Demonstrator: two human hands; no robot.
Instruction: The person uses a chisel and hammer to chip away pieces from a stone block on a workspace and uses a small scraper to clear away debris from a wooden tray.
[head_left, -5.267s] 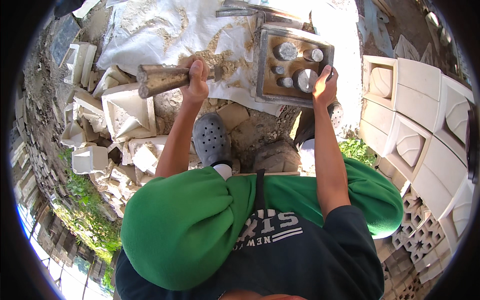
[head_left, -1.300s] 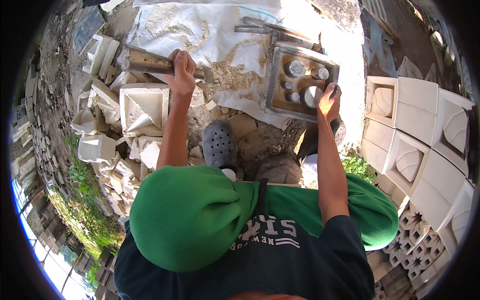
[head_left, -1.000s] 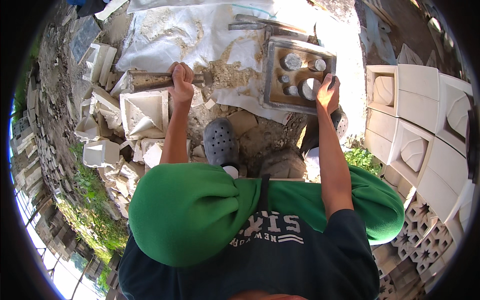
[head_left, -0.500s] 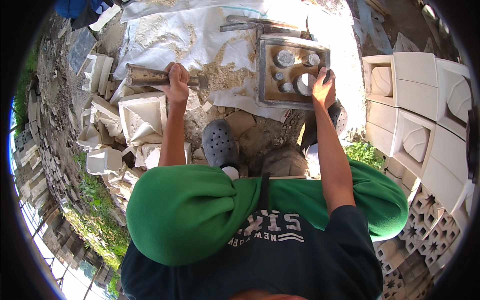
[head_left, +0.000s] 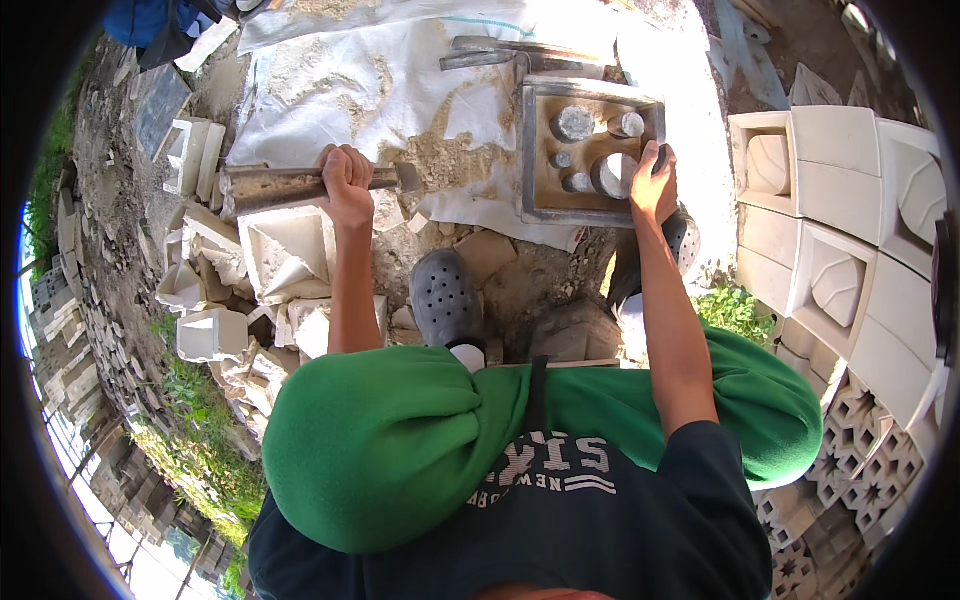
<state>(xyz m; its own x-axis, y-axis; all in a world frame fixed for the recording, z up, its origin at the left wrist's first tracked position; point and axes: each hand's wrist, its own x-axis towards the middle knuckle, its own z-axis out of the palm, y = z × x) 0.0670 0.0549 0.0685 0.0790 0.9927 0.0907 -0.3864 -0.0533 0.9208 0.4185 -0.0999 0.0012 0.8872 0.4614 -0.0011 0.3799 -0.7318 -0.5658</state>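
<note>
My left hand (head_left: 348, 185) is closed around a long, dirt-caked bar-like tool (head_left: 270, 190), broad at its left end, with a small block at its right end. It is held level above broken pale castings. My right hand (head_left: 655, 190) grips the right rim of a rectangular metal mould (head_left: 529, 150). Several round grey plugs (head_left: 573, 124) of different sizes stand inside the mould, and brown residue coats its floor. A small dark part shows by my right fingertips; what it belongs to is unclear. The mould's outer right side is partly hidden by my hand.
Long metal bars (head_left: 490, 48) lie beyond the mould on a white sheet (head_left: 310, 110) strewn with sand. Broken box-shaped castings (head_left: 290, 245) are heaped at left. Pale blocks (head_left: 835, 145) are stacked at right, above star-patterned blocks (head_left: 865, 440). My grey clog (head_left: 443, 295) stands between.
My left hand has shifted slightly left and down along with the tool, whose left end has dropped. The mould and my right hand appear slightly further right and lower.
</note>
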